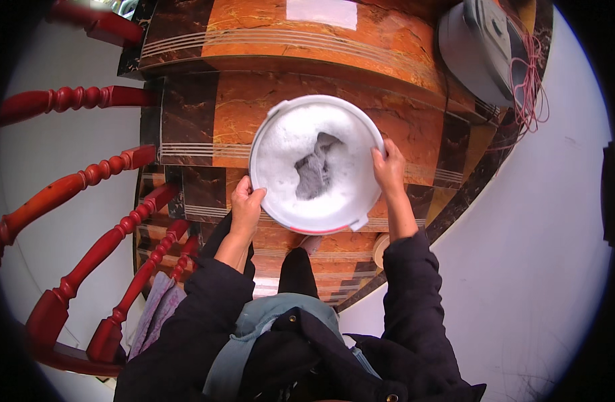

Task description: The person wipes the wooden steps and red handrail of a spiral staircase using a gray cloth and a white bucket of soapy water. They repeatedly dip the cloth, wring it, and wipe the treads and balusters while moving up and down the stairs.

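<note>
Both hands grip the rim of a round white plastic basin [257, 135] in front of me, above the stairs. My left hand [245, 208] holds its lower left edge, thumb over the rim. On the right side, my right hand [389, 168] clasps the rim, its thumb on top. White suds [282, 130] fill most of the basin. A wet grey cloth [312, 176] shows through the foam in the middle; the rest of it is hidden. A red mark runs along the basin's near edge.
Polished orange-brown stone steps [327, 55] with pale grooved strips lie ahead and underfoot. Red turned balusters [111, 171] line the left, with a purple towel [159, 311] near them. A lidded grey container [473, 55] and a bundle of pink cord [531, 85] sit by the right wall [528, 241].
</note>
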The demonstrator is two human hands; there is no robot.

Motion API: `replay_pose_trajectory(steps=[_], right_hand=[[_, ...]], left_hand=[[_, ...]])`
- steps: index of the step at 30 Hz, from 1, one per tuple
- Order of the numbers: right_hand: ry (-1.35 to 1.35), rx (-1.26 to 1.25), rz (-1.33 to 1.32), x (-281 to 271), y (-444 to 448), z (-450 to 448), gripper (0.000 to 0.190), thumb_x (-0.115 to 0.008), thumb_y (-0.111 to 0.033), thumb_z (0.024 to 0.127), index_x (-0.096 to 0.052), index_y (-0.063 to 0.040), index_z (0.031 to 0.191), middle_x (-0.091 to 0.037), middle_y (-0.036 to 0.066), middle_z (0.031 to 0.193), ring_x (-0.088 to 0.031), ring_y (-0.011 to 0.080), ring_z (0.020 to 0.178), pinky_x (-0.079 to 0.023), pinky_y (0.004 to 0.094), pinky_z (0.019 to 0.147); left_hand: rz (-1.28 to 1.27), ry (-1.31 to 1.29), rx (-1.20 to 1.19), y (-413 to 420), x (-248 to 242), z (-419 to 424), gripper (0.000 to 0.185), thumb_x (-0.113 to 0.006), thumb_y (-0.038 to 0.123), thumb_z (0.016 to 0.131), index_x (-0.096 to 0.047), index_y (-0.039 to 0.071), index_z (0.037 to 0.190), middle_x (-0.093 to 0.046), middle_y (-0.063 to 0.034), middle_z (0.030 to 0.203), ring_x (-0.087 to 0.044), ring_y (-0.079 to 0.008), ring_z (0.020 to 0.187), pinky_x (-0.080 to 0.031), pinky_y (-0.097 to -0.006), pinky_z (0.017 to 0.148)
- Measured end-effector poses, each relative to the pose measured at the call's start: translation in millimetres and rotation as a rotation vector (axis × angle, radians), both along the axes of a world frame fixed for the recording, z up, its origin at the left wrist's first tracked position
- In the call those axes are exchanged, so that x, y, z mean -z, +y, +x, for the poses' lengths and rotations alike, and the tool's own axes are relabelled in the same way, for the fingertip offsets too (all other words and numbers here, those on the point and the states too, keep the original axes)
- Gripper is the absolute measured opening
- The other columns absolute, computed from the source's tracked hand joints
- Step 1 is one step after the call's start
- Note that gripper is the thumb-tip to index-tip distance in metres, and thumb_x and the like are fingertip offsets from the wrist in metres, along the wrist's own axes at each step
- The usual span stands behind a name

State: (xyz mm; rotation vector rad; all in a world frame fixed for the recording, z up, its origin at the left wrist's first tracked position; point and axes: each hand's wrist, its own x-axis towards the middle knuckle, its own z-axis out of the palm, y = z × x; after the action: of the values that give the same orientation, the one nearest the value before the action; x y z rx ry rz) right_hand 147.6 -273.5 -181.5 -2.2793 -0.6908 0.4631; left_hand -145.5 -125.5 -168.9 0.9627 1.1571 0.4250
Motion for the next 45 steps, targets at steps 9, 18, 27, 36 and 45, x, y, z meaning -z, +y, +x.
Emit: replay_pose_trajectory(steps=[9,18,27,36,45], right_hand=[[0.15,0.252,-0.131,-29,-169,-94,0.017,-0.065,-0.013,0.081,-0.061,0.002,0.087,-0.059,0.016,0.071,-0.055,0.0256,0.062,-0.045,0.0375,0.062],[0.323,0.472,-0.203,50,-285,-152,0.016,-0.065,-0.012,0.08,-0.064,0.002,0.087,-0.062,0.011,0.071,-0.058,0.0189,0.065,-0.048,0.0345,0.065],[0.203,0.317,-0.246,139,-291,-151,0.024,-0.066,-0.014,0.078,-0.066,0.0,0.098,-0.068,0.02,0.087,-0.066,0.0361,0.082,-0.051,0.0431,0.074],[0.033,0.149,-0.325,121,-259,-139,0.042,-0.068,-0.011,0.078,-0.058,-0.006,0.119,-0.061,0.019,0.107,-0.06,0.0377,0.096,-0.049,0.0475,0.077],[0.348,-0.269,-0.546,147,-165,-229,0.09,-0.08,-0.03,0.072,-0.032,-0.017,0.147,-0.037,0.024,0.144,-0.058,0.0421,0.11,-0.051,0.0459,0.091]], left_hand=[[0.021,0.105,0.395,-73,22,-57,0.016,-0.056,0.012,0.091,-0.065,-0.001,0.086,-0.06,0.0041,0.074,-0.049,-0.004,0.063,-0.038,-0.0211,0.056],[-0.2,0.366,0.522,-151,76,-50,0.019,-0.068,0.022,0.085,-0.065,0.003,0.086,-0.058,0.0005,0.07,-0.051,-0.0083,0.058,-0.039,-0.0251,0.054],[-0.211,0.587,0.542,-162,134,-64,0.01,-0.065,0.016,0.081,-0.059,0.008,0.083,-0.055,-0.0018,0.065,-0.051,-0.0117,0.052,-0.042,-0.0263,0.048],[-0.249,0.674,0.356,-145,135,-42,0.022,-0.067,0.016,0.077,-0.057,0.006,0.093,-0.057,-0.0038,0.076,-0.058,-0.016,0.063,-0.05,-0.0302,0.057],[-0.183,0.194,0.434,-164,49,-23,0.029,-0.06,0.004,0.091,-0.052,0.006,0.119,-0.061,-0.0069,0.113,-0.061,-0.0135,0.1,-0.052,-0.0257,0.079]])
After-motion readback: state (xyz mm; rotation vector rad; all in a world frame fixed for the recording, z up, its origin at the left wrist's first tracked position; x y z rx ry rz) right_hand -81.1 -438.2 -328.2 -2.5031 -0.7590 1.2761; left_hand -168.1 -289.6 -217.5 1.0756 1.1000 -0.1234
